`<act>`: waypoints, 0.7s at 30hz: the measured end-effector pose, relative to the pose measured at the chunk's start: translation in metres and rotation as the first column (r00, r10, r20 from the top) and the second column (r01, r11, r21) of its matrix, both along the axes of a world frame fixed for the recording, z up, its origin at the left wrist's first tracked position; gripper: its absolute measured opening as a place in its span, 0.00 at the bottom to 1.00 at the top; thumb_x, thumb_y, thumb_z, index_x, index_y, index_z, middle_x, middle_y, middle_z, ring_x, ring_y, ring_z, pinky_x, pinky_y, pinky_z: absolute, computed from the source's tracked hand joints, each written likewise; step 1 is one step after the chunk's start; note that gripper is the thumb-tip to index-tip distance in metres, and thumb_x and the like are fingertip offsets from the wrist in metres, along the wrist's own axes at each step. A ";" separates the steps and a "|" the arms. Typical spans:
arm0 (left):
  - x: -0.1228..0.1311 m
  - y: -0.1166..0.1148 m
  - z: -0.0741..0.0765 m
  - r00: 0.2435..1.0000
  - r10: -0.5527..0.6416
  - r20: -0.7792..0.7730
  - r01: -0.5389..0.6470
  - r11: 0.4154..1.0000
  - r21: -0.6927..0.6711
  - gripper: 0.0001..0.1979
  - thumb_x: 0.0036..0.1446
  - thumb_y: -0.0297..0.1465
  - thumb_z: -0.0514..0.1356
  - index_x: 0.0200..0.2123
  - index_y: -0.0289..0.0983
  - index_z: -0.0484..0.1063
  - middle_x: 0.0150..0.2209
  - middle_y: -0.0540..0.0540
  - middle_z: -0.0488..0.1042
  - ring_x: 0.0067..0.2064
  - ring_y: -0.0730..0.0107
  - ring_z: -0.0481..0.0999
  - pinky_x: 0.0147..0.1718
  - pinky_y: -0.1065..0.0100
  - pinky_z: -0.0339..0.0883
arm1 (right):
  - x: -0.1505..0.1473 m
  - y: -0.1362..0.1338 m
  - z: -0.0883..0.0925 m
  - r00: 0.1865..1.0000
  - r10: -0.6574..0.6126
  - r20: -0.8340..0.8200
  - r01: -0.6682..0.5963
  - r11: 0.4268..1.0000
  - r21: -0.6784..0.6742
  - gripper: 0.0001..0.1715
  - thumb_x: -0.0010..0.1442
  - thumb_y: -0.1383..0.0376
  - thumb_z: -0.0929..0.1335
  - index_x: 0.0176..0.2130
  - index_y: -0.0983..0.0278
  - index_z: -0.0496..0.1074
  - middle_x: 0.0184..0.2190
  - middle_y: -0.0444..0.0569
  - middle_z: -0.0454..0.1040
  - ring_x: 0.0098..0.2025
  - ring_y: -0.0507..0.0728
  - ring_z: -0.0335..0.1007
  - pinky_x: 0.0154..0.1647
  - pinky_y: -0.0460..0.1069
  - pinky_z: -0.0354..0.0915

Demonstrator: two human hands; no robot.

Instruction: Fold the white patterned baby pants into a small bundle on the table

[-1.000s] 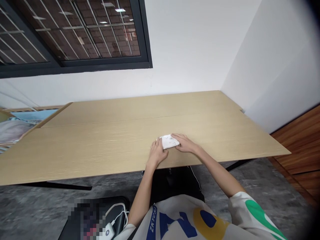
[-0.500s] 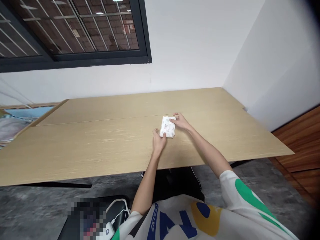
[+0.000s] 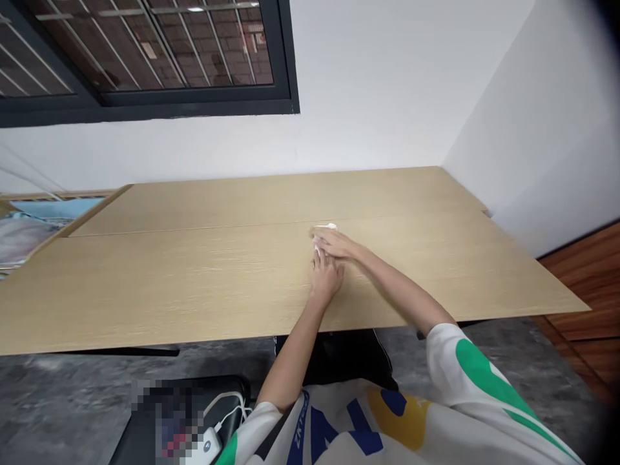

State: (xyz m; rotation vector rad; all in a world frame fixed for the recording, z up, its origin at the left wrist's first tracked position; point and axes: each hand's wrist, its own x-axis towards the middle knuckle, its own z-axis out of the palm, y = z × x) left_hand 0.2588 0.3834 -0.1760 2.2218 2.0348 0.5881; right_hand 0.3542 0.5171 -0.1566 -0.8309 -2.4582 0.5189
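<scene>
**Hands converge on a small white cloth at a table's central seam**

A person in a white T-shirt with green and blue markings leans both arms across a pale wood-veneer table. The right hand lies over a folded white cloth, its fingers spread flat and pointing toward the left. Only slivers of the cloth show past the hand, at the fingertips and along the far edge, just at the seam between the two tabletop panels. Whether the right hand is gripping the cloth or merely pressing on it cannot be told from this angle. The left hand, fingers loose and open, rests on the wood just below, touching the right hand and holding nothing. Beyond the table stands a white wall beneath a dark-framed window with brick visible through the glass. A wooden cabinet stands to the right, above a grey floor. Near the person's left elbow, a white cable runs to a small white device.
</scene>
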 end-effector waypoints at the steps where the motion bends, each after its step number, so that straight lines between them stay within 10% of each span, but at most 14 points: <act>1: 0.001 0.000 -0.002 1.000 0.007 -0.006 -0.007 1.000 -0.006 0.34 0.68 0.43 0.53 0.70 0.27 0.59 0.70 0.25 0.59 0.73 0.34 0.54 0.66 0.40 0.55 | -0.003 -0.007 -0.003 0.994 0.094 0.060 -0.093 0.996 -0.020 0.32 0.75 0.50 0.57 0.67 0.61 0.68 0.69 0.52 0.66 0.73 0.61 0.56 0.74 0.60 0.51; 11: 0.002 -0.002 -0.005 0.998 0.016 -0.063 -0.016 1.000 -0.001 0.33 0.70 0.45 0.52 0.69 0.30 0.62 0.72 0.26 0.57 0.72 0.36 0.56 0.65 0.42 0.58 | 0.024 0.028 -0.020 0.967 0.102 0.233 -0.081 0.992 -0.098 0.35 0.74 0.48 0.56 0.72 0.57 0.60 0.75 0.44 0.52 0.77 0.60 0.40 0.78 0.62 0.38; 21: -0.006 0.003 0.004 0.996 0.042 0.081 -0.043 0.999 0.007 0.27 0.69 0.41 0.53 0.66 0.35 0.65 0.69 0.31 0.63 0.69 0.42 0.62 0.64 0.47 0.58 | 0.034 0.052 -0.019 0.957 -0.255 0.142 0.253 0.967 0.031 0.40 0.71 0.53 0.57 0.73 0.70 0.55 0.76 0.57 0.49 0.78 0.66 0.39 0.77 0.64 0.38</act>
